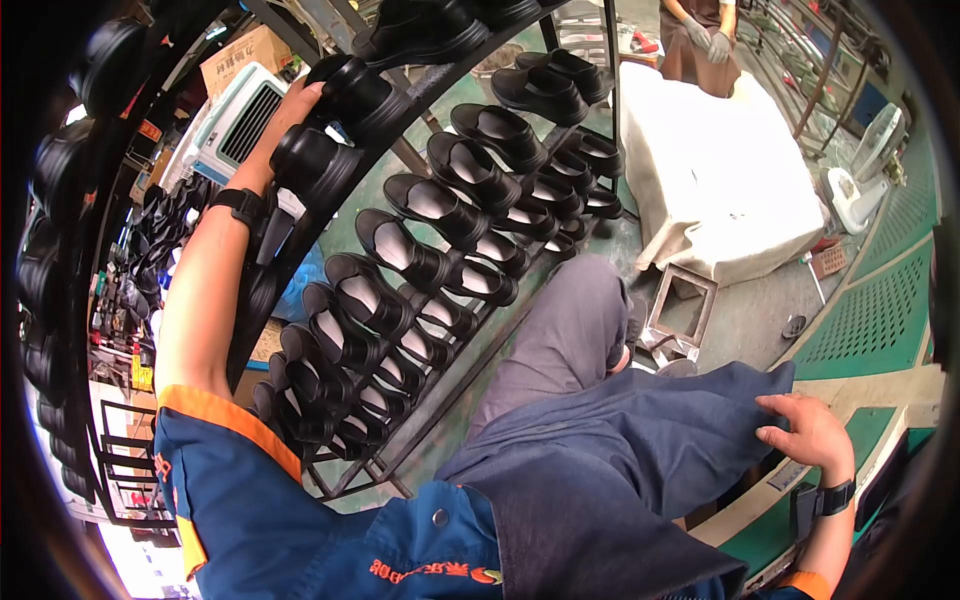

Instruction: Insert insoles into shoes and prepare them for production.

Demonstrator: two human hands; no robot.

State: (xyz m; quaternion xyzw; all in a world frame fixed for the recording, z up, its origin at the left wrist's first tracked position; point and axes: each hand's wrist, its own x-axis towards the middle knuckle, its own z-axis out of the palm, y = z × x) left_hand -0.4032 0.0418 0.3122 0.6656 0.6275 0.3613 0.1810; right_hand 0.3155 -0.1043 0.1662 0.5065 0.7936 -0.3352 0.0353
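My left hand (pixel 292 108) reaches up to a rack at the upper left. Its thumb lies along the edge of a black shoe (pixel 362 100), and the hand is closed on that shoe; the other fingers are mostly hidden. Just below it, a second black shoe (pixel 312 160) stands near my wrist. At the lower right, my right hand (pixel 808 432) is open, with fingers and thumb apart and nothing in it. Its fingertips are close to the edge of my dark blue apron (pixel 640 430); whether they touch it I cannot tell.
Rows of black shoes (pixel 435 205) with pale insoles fill a metal rack beside my legs. A perforated green panel (pixel 868 325) runs along the right. A white cloth-covered block (pixel 715 170) stands ahead, with a gloved co-worker behind it. A square metal frame (pixel 683 305) sits on the floor.
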